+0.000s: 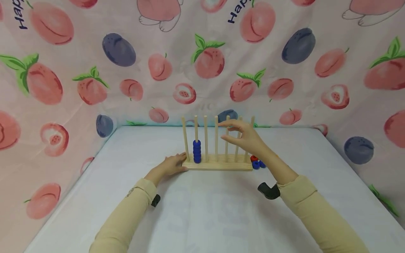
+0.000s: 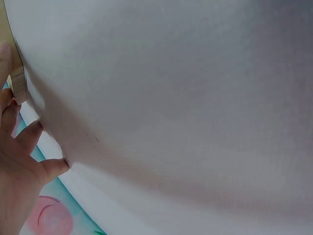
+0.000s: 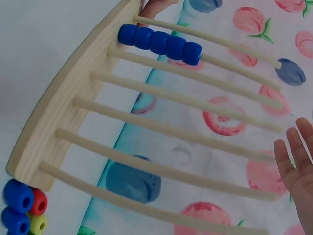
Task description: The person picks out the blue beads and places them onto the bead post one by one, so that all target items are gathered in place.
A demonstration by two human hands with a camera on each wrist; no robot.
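Note:
A wooden bead stand [image 1: 218, 166] with several upright pegs is on the white table. Blue beads [image 1: 197, 151] are stacked on its second peg from the left; the other pegs carry none. My left hand [image 1: 171, 164] holds the base's left end, thumb at the front and fingers around the end and behind. Beside the pegs' upper ends is my right hand [image 1: 243, 136], raised, its fingers extended and apart from the thumb, with nothing between them. In the right wrist view its fingers [image 3: 293, 156] show near the peg tips.
Loose beads lie against the base's right end: blue beads [image 3: 18, 197], a red bead [image 3: 41, 195] and a yellow bead [image 3: 39, 224]. Behind the table [image 1: 202, 211] hangs a fruit-print cloth [image 1: 202, 95]. A black wrist-worn piece [image 1: 269, 191] sticks out beside the right sleeve.

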